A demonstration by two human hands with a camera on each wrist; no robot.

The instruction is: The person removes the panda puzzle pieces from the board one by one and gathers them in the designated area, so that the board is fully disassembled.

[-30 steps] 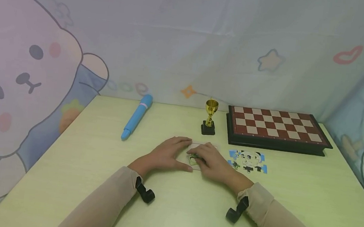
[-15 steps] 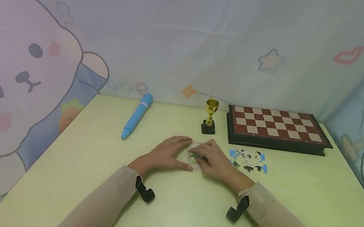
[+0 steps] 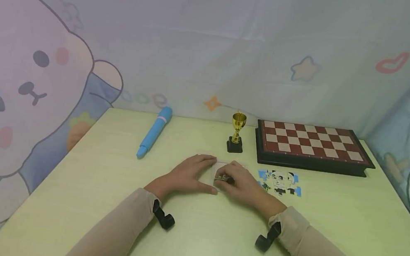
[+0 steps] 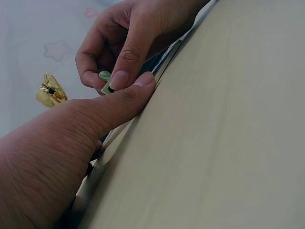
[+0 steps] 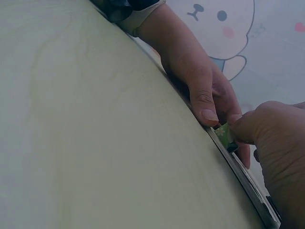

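My left hand holds a flat, pale puzzle tray at its left side, thumb along the near edge and fingers at the far edge. My right hand pinches a small green jigsaw piece between thumb and fingers, close over the tray. In the right wrist view the green jigsaw piece shows between both hands, right at the tray's edge. Much of the tray is hidden beneath the right hand. Several jigsaw pieces with a panda picture lie just right of that hand.
Behind the hands stands a small gold trophy cup on a black base. A checkered board-game box lies at the back right. To the left is a blue stick-like object. A printed cloth hangs behind the table.
The jigsaw piece in my right hand has tilted, so its green picture face no longer shows in the head view. The right fingers have drawn slightly rightward. My left hand stays put.
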